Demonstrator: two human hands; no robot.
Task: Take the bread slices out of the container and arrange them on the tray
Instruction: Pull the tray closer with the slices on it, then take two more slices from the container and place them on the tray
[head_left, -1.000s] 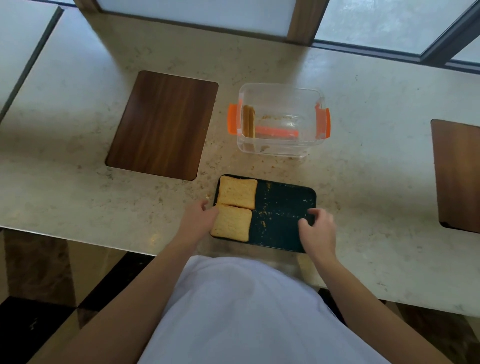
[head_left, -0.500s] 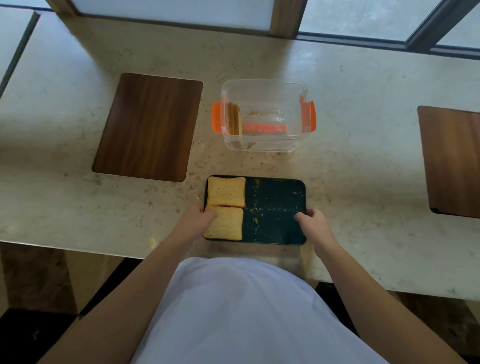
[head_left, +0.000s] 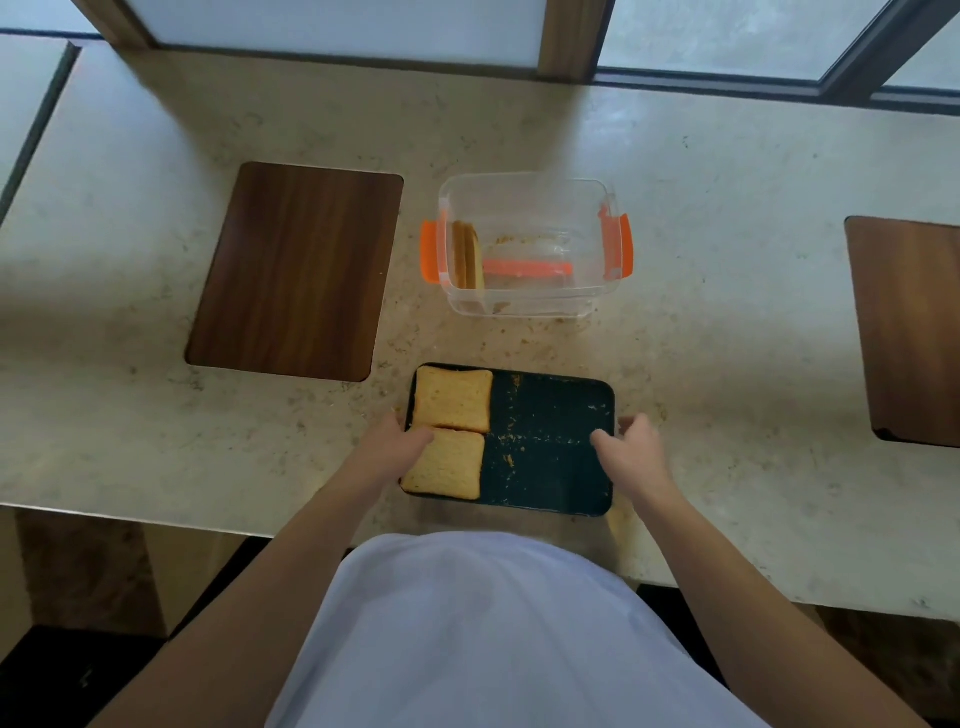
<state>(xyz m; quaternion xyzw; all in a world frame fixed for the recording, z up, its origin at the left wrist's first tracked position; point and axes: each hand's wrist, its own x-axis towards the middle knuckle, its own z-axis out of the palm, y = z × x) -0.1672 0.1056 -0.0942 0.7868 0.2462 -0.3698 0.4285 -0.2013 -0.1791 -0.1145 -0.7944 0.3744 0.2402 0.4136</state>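
A pale, speckled stone counter (head_left: 727, 291) spans the view; a dark wood-grain board (head_left: 296, 270) lies on it at the left; a second wooden board (head_left: 909, 332) sits at the right edge, partly cut off; window frames (head_left: 566, 41) run behind; crumbs (head_left: 524, 338) dot the counter

A pale stone counter (head_left: 727, 291) with inset wooden panels (head_left: 296, 270) sits beneath daylit frosted windows (head_left: 717, 31).

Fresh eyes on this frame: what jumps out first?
Two bread slices fill the left half of the dark tray at the counter's near edge, with the left hand and right hand at its sides. Behind it, the clear container with orange clips holds upright slices at its left wall.
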